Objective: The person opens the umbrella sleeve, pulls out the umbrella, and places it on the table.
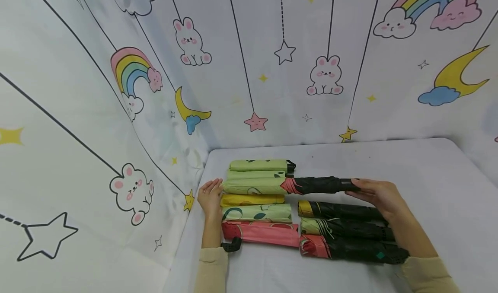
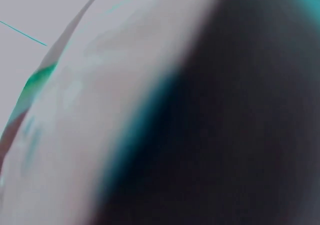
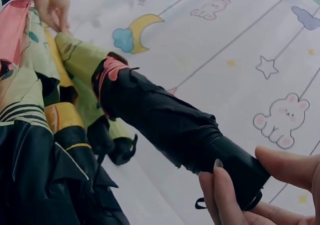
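Fingers of right hand (image 1: 380, 194) pinch black handle (image 1: 347, 184) of folded umbrella (image 1: 316, 185); left hand's (image 1: 210, 197) pinch end of green sleeve (image 1: 253, 186) on it. Umbrella just beyond yellow sleeve (image 1: 253, 200); red sleeve (image 1: 260, 233) nearer.

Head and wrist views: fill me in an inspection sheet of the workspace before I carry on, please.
Surface: white tabletop.
Job's things: black folded fabric umbrella with red-patterned end, in line with a light green patterned fabric roll; whether joined, unclear. Further fabric rolls in green, yellow, red and black lie nearby.
Clutter: small black object by the beige left sleeve, unidentified.
Hands: right hand holds the umbrella's handle; left hand touches the green roll's left end.
Cables: nothing seen.
Surroundings: white backdrop printed with rabbits, stars, rainbows.
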The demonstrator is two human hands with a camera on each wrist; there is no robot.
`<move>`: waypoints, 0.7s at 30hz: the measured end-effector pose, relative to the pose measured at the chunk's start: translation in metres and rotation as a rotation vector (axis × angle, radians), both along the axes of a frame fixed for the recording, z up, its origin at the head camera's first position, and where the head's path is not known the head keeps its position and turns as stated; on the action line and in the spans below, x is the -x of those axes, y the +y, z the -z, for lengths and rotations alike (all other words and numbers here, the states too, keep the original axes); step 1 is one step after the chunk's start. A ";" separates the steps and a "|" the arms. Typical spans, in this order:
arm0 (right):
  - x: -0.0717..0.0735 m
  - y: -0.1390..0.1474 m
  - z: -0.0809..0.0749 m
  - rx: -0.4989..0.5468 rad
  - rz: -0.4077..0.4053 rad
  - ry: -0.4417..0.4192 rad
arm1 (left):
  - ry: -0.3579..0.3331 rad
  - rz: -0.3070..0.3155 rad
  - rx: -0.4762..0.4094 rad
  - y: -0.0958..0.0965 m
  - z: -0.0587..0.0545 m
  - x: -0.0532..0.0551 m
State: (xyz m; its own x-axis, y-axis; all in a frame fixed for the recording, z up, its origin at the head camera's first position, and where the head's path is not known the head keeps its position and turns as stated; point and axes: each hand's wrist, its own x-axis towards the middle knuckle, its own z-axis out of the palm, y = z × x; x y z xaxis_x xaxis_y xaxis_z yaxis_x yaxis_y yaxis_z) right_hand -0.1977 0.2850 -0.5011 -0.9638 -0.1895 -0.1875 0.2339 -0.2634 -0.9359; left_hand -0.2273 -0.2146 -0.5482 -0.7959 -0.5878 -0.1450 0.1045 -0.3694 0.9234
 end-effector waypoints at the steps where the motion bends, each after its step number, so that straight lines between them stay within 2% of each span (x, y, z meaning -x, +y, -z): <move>1: -0.001 0.002 0.000 -0.003 -0.003 -0.001 | -0.003 -0.003 0.001 0.000 0.000 0.000; 13: -0.008 0.019 0.002 -0.002 -0.013 0.009 | -0.009 -0.009 0.005 -0.003 0.004 -0.001; 21: -0.009 0.030 0.003 0.021 -0.028 -0.020 | -0.002 -0.009 0.008 -0.004 0.003 -0.001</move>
State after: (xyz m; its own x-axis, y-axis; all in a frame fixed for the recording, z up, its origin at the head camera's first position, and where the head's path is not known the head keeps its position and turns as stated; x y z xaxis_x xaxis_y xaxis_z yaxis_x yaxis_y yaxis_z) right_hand -0.1886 0.3150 -0.5043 -0.9543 -0.2202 -0.2022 0.2598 -0.2761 -0.9254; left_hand -0.2266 -0.2183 -0.5515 -0.7901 -0.5965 -0.1414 0.1065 -0.3607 0.9266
